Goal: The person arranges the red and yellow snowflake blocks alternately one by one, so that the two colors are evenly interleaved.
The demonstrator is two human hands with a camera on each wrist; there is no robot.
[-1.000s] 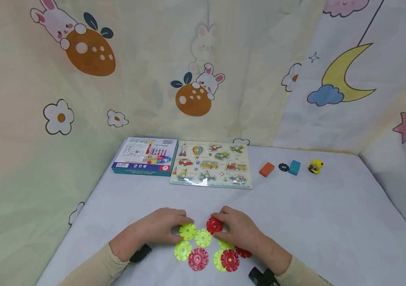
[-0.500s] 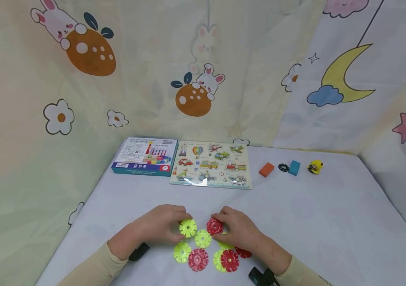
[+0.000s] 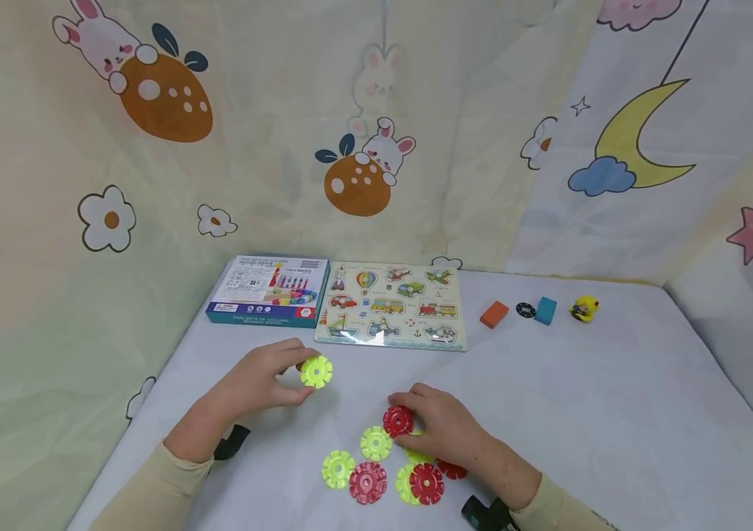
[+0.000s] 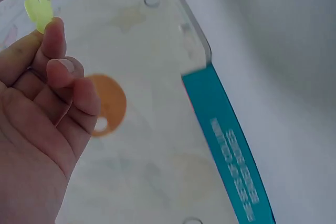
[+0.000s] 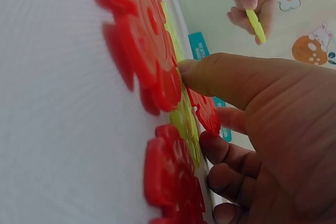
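Yellow-green plastic disc [image 3: 316, 372] is pinched in the left hand [image 3: 253, 383], lifted off the desk [image 3: 615, 413]. The right hand's [image 3: 445, 431] fingers grip the red disc [image 3: 398, 420] in the cluster. Next, likely slotting one into the other.

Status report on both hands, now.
Left hand pinches yellow-green disc, lifted. Right hand grips red disc in cluster. Nothing in the way.

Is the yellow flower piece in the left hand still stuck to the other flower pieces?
No, the left hand holds the yellow flower piece lifted apart from them.
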